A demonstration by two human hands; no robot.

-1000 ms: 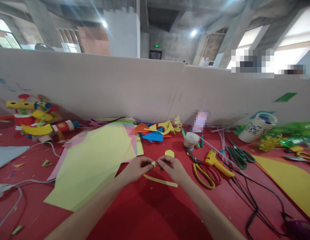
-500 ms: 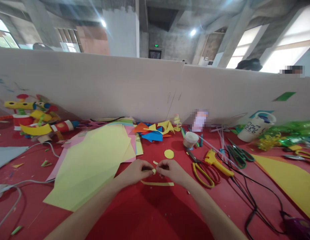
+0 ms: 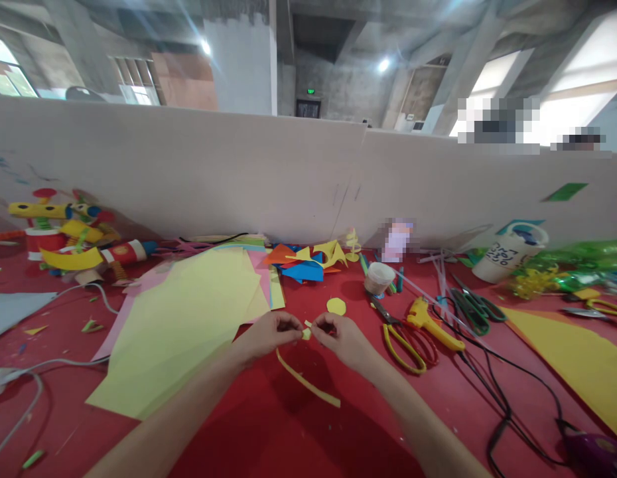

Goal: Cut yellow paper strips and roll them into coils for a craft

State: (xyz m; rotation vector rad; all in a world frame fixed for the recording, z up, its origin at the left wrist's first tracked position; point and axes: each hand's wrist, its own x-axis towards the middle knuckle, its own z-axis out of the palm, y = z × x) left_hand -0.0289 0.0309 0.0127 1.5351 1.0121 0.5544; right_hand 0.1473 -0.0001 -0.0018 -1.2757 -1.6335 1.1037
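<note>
My left hand [image 3: 278, 334] and my right hand [image 3: 340, 337] face each other over the red table, thumb and forefinger of each pinched together. Between the fingertips sits a small folded or curled part of a pale yellow paper strip [image 3: 308, 388]. Its long free tail curves from below my left hand toward the lower right. How the small part joins the tail is hidden by my left fingers. Just beyond my right hand lies a yellow paper disc [image 3: 336, 306].
Left lie large pale yellow sheets [image 3: 184, 318]. Behind are coloured paper scraps [image 3: 308, 269] and a paper cup [image 3: 379, 277]. To the right are yellow-and-red-handled scissors [image 3: 405, 348], a yellow glue gun [image 3: 435, 325] with a black cord, and green-handled scissors [image 3: 475, 309]. A white partition [image 3: 239, 179] stands behind.
The strip's tail has swung from nearly level to slanting down to the right. My left fingertips have shifted slightly up and left, and the small paper part between my hands shows more.
</note>
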